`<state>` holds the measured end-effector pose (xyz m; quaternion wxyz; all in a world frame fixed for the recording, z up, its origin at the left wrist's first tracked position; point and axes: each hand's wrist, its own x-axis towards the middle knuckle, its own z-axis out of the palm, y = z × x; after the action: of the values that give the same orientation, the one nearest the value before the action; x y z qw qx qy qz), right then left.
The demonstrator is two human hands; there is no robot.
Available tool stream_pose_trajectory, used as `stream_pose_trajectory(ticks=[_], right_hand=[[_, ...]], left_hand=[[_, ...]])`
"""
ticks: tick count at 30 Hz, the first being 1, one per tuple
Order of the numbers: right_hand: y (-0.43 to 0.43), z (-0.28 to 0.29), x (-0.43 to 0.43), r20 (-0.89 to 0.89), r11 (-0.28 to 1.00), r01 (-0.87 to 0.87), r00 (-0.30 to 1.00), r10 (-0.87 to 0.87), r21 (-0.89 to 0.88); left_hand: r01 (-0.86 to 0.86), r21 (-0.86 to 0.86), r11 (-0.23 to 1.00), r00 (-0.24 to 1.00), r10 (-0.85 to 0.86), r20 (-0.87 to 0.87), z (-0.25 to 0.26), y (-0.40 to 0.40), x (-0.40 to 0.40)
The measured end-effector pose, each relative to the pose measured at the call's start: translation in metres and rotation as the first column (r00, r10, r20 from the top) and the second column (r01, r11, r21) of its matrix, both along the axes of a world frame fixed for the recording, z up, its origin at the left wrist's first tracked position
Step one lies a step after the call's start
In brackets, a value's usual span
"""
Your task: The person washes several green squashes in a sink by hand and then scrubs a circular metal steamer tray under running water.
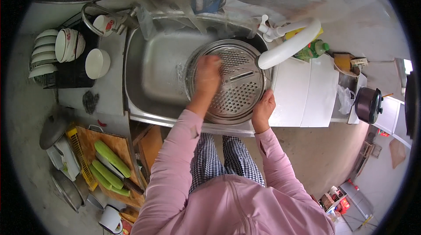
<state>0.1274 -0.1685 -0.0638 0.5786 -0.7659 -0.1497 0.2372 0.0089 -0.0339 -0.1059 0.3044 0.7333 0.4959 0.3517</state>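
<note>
A round stainless-steel grater plate (241,95) sits on a metal basin over the right part of the steel sink (164,70). My left hand (208,74) is over the left part of the plate, blurred, its fingers curled; whether something is under it cannot be told. With my right hand (264,108) I grip the rim of the basin at its lower right. The white faucet spout (286,47) arches above the rim at the upper right. What the basin holds is hidden under the plate.
On the left counter are a rack with bowls (67,46), a white bowl (97,64) and a wooden cutting board (88,139) with several green gourds (112,158) and a knife (131,185). A green bottle (314,50) stands behind the spout. A dark pot (366,105) is far right.
</note>
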Motion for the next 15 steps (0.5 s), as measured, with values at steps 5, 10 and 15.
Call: stream_pose_trajectory(ticks=[5, 10, 15], right_hand=[[-0.003, -0.009, -0.010, 0.078, 0.996, -0.046, 0.996, 0.052, -0.075], [-0.003, 0.003, -0.003, -0.067, 0.998, -0.052, 0.997, 0.049, -0.041], [-0.008, 0.005, 0.002, -0.012, 1.000, 0.007, 1.000, -0.007, 0.008]], left_hand=[[-0.047, 0.045, 0.998, 0.990, 0.041, 0.136, 0.008, 0.000, 0.028], [0.086, 0.033, 0.996, 0.987, -0.090, 0.130, 0.015, 0.007, 0.032], [-0.242, 0.270, 0.932, 0.939, 0.295, -0.176, 0.013, 0.008, -0.015]])
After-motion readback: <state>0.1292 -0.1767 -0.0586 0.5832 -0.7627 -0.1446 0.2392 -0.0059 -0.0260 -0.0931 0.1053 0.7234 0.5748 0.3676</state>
